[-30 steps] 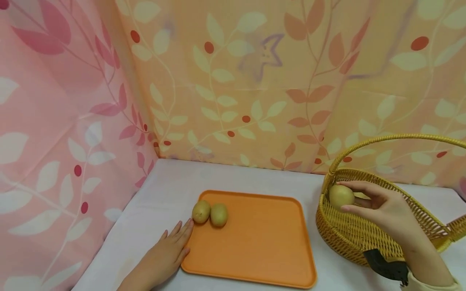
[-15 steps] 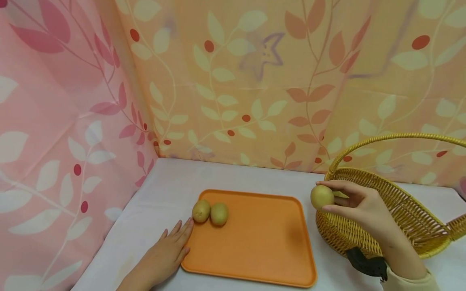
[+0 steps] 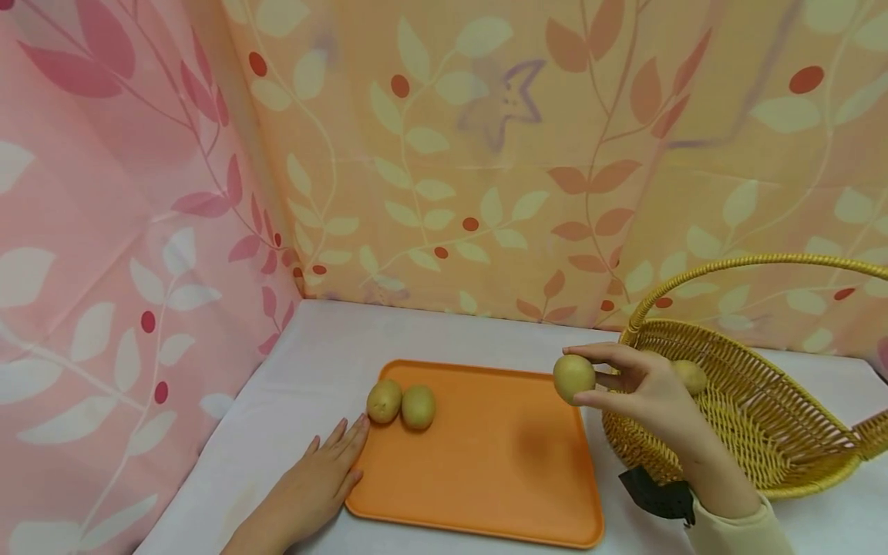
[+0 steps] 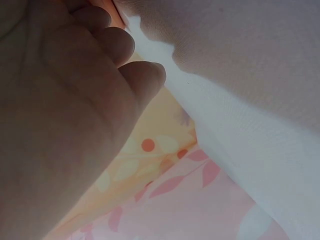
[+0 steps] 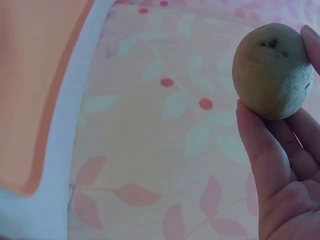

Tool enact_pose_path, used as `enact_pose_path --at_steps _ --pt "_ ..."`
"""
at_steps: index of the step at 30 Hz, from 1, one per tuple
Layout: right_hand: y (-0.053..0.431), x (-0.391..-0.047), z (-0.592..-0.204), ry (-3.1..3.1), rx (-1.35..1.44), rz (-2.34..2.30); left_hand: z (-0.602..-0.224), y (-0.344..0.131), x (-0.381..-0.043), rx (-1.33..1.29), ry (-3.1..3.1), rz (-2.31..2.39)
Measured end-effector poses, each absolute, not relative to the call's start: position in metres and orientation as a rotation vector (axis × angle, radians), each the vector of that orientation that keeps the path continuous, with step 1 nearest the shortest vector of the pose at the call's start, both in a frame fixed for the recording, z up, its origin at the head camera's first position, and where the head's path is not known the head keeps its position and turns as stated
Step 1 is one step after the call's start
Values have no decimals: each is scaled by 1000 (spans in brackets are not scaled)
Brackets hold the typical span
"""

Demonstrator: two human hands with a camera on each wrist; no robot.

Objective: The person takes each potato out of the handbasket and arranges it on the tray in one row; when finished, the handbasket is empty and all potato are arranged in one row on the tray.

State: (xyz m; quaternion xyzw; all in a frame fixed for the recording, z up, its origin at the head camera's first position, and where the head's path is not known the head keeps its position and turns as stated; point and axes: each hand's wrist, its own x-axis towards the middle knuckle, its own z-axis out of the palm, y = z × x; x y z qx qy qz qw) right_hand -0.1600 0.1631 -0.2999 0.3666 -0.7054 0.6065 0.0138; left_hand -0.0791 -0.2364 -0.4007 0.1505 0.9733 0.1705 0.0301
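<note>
Potato (image 3: 573, 378) in the right hand (image 3: 641, 393) has travelled from over the basket (image 3: 752, 393) to above the far right corner of the tray (image 3: 472, 478), uncovering another potato in the basket (image 3: 689, 376). Left hand (image 3: 319, 474) remains at the tray's left edge, fingers extended, beside two resting potatoes (image 3: 384, 401). The basket's right end is cut off, and the right hand and forearm hide part of its near side; the left wrist view is too shadowed to show much of the fingers. The carried potato sits pinched at the right fingertips, clear of the palm, fingers bearing on it from opposite sides
</note>
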Motion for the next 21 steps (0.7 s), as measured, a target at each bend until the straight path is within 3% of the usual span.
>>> enact_pose_path --at_steps 21 --pt "107 -172 -318 -2281 1135 1921 -403 -238 -80 475 3009 519"
